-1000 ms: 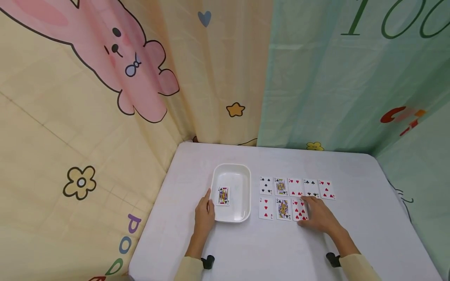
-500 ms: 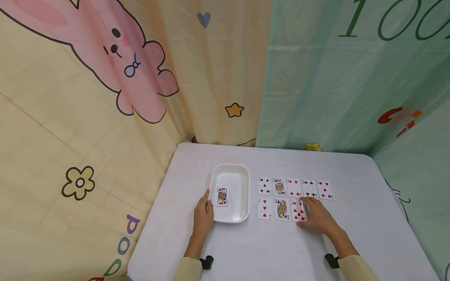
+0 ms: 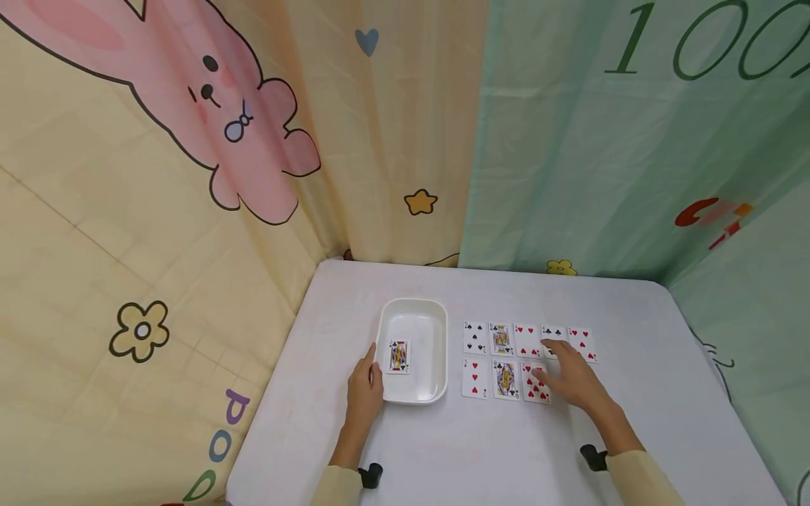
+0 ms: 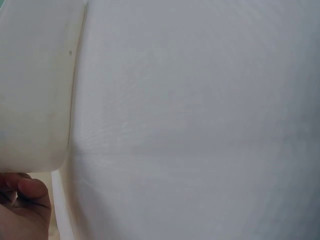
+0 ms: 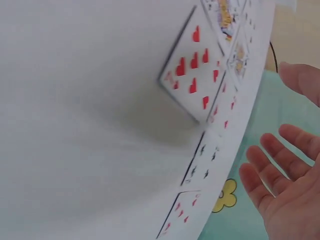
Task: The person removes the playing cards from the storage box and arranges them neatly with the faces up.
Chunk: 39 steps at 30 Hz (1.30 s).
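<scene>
My left hand (image 3: 365, 390) grips the left side of a white tray (image 3: 444, 337), its fingers along the rim. In the left wrist view, curled fingers (image 4: 33, 189) meet the tray's outer wall (image 4: 35, 100). One face playing card (image 3: 399, 357) lies inside the tray. My right hand (image 3: 579, 379) holds nothing and hovers over the right end of two rows of playing cards. Its thumb overlaps a heart card (image 3: 535, 392) in the near row, and its fingers partly cover a club card (image 3: 554, 330) in the far row. The right wrist view shows these fingers (image 5: 272, 172) spread apart.
Left of the right hand, the near row has a three of hearts (image 3: 474, 379) and a face card (image 3: 506, 380). A spade card (image 3: 474, 338), a king (image 3: 501, 340) and heart cards (image 3: 527, 341) lie in the far row. Printed curtains (image 3: 405, 126) hang behind the white table (image 3: 506, 450).
My right hand has lifted off the near-row heart card and shifted slightly forward, toward the far row. The cards stay in place. My left hand keeps its place at the tray.
</scene>
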Available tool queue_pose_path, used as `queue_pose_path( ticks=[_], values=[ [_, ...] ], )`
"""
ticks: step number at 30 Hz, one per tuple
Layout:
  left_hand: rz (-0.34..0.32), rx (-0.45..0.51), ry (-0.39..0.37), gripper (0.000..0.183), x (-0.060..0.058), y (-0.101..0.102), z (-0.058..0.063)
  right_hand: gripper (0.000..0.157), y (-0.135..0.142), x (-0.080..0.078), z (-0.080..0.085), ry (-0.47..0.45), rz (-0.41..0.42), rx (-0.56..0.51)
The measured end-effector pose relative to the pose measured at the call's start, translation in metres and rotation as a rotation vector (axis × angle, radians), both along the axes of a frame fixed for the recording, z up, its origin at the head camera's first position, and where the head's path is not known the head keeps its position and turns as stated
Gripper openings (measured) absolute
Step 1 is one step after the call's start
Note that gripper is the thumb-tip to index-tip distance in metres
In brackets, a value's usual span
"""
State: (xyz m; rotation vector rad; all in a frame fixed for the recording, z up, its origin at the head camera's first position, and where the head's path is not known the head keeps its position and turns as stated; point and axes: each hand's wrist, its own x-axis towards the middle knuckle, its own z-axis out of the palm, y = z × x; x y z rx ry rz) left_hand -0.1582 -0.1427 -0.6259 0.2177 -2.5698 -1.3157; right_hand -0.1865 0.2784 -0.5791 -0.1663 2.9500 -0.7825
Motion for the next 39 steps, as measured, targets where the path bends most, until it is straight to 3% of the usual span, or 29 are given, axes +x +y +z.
queue_pose_path(
  ticks=[8, 18, 28, 39],
  values=[
    [0.004, 0.002, 0.005, 0.047, 0.001, -0.001, 0.000, 0.072, -0.034, -0.027, 0.023, 0.088, 0.047, -0.061],
    [-0.004, 0.003, -0.009, 0.047, 0.001, -0.001, 0.001, 0.074, -0.097, -0.048, 0.038, 0.135, 0.133, -0.111],
    [-0.008, 0.020, 0.005, 0.048, -0.001, 0.001, -0.002, 0.082, -0.161, -0.065, 0.036, 0.091, 0.227, -0.095],
    [-0.007, -0.011, 0.022, 0.047, -0.003, -0.005, -0.006, 0.092, -0.224, -0.073, 0.008, 0.066, 0.361, -0.063]
  ],
)
